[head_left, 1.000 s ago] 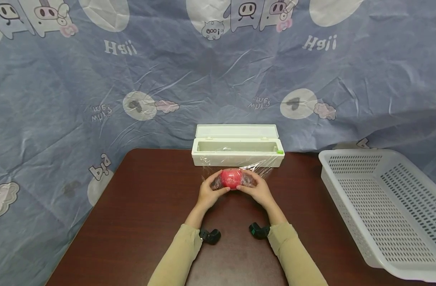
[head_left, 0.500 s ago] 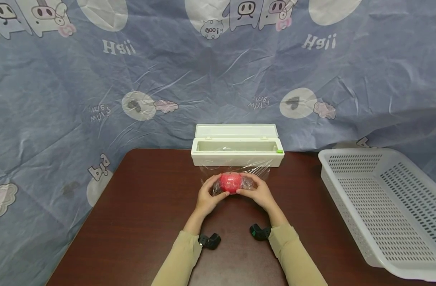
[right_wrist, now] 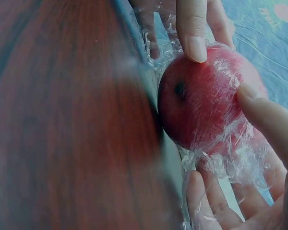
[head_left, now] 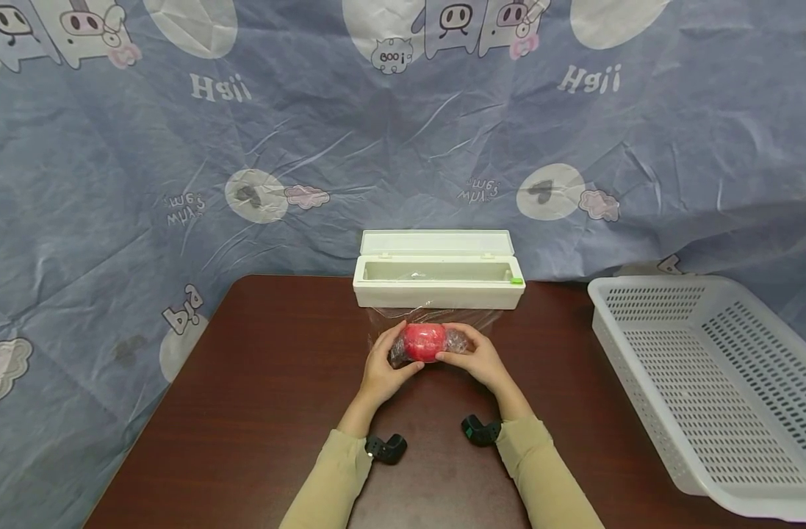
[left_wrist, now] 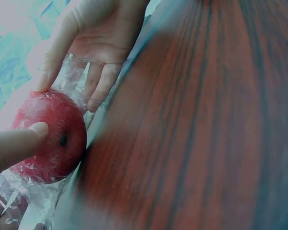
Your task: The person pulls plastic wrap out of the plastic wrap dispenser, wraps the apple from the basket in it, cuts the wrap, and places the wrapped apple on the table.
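Observation:
A red apple [head_left: 425,342] with a dark spot at one end sits between the two hands, covered in clear cling film [head_left: 457,341] that bunches at both sides. My left hand [head_left: 381,371] grips its left side, the thumb [left_wrist: 26,139] pressing the near face. From the right, my right hand [head_left: 480,358] holds the other side, its thumb [right_wrist: 266,115] on the red skin through the film and its lower fingers among the crumpled film. Behind the apple, loose film spreads toward the white cling film box [head_left: 439,296], whose lid stands up.
A white perforated basket [head_left: 641,389] stands on the right of the dark wooden table [head_left: 244,411]. A printed blue-grey cloth [head_left: 389,147] hangs behind the table. A small green piece [head_left: 516,281] sits on the box's right rim.
Both hands have drawn the apple a little toward the body, away from the box. The film in front of the box looks less stretched than before.

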A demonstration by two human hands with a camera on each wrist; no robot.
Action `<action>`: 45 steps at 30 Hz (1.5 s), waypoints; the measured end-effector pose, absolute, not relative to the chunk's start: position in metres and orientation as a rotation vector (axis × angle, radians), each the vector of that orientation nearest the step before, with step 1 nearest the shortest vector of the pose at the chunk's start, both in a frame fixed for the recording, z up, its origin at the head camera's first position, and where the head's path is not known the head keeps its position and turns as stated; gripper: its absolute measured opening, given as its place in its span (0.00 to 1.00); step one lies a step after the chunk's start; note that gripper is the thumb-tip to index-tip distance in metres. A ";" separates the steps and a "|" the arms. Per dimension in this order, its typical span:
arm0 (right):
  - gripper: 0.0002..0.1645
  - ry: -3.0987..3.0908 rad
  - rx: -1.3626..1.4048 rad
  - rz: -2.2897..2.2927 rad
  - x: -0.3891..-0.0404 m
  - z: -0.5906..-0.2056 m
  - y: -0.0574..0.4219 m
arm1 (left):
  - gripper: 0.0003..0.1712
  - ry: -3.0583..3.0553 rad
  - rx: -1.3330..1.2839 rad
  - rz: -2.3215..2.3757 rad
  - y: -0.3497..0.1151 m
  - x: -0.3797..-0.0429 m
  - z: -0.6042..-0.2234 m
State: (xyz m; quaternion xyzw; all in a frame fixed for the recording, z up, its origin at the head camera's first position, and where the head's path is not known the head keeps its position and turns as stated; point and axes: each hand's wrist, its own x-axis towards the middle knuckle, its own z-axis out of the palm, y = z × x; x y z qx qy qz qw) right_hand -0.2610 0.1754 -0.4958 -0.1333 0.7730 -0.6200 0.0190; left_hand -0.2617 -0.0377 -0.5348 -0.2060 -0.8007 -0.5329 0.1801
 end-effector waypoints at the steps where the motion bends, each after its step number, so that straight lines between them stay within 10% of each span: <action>1: 0.35 2.399 -0.415 -1.920 -0.259 -0.492 0.175 | 0.44 -2.257 -0.582 -1.512 -0.038 -0.262 -0.535; 30: 0.46 2.413 -0.477 -1.893 -0.256 -0.490 0.175 | 0.33 -2.293 -0.513 -1.335 -0.037 -0.261 -0.532; 45: 0.35 2.515 -0.426 -1.801 -0.253 -0.484 0.174 | 0.40 -2.259 -0.557 -1.367 -0.037 -0.263 -0.536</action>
